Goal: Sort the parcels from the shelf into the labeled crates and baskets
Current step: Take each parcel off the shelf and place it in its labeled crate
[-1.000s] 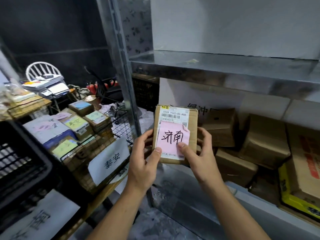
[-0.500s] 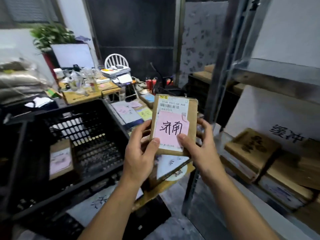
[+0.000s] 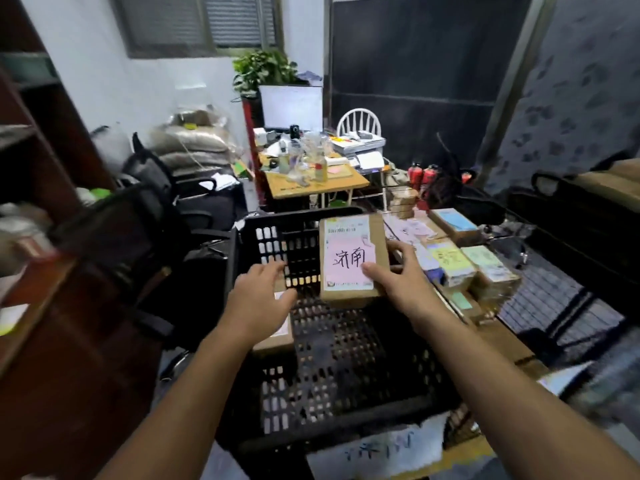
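Right hand (image 3: 401, 289) has its grip clamped on the parcel (image 3: 349, 263) over the black crate (image 3: 346, 351); left hand (image 3: 258, 296) hovers, fingers loose.

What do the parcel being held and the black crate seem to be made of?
The parcel: cardboard, it seems; matte brown surface, paper labels stuck on. The black crate: probably moulded plastic; slightly shiny, with a regular grid of holes in walls and floor.

The brown parcel (image 3: 347, 299) is wearing a pink note (image 3: 350, 249) with black writing; the black crate (image 3: 346, 351) is showing gridded holes; at three o'clock, a yellow note (image 3: 446, 258).
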A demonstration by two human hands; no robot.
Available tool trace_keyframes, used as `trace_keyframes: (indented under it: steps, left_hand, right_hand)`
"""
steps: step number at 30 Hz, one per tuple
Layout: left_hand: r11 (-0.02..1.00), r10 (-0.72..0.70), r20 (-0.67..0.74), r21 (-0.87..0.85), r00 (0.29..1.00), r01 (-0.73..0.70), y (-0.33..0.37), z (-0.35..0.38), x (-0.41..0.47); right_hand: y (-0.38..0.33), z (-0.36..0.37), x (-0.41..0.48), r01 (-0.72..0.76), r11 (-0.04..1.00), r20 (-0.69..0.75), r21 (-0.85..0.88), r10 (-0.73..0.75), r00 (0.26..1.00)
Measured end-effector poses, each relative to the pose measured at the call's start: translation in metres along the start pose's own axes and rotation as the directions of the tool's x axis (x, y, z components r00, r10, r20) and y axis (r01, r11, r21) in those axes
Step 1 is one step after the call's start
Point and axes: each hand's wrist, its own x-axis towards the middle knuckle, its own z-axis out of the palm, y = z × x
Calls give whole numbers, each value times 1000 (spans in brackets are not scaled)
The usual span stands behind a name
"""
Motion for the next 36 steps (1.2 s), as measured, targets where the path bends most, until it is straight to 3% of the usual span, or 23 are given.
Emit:
trace_keyframes:
  steps: [3, 13, 21, 31, 36]
  left_hand:
    - [993, -34, 32, 116, 999, 30, -19, -3, 12]
    - [972, -83, 96, 229, 992, 59, -41, 3, 53]
    - [951, -151, 44, 279, 988, 133, -53, 5, 87]
    - [929, -146, 37, 350, 989, 124, -60, 17, 92]
    - [916, -127, 35, 387, 991, 104, -58, 17, 90]
  right_hand:
    - [21, 29, 28, -99, 992, 56, -76, 104, 993]
    - [83, 86, 101, -297, 945, 119, -138, 313, 942]
    - [116, 124, 151, -346, 929, 201, -129, 366, 909]
    - [150, 145, 177, -422, 892, 283, -160, 451, 846]
    - [148, 146, 178, -402, 875, 269, -270, 469, 841]
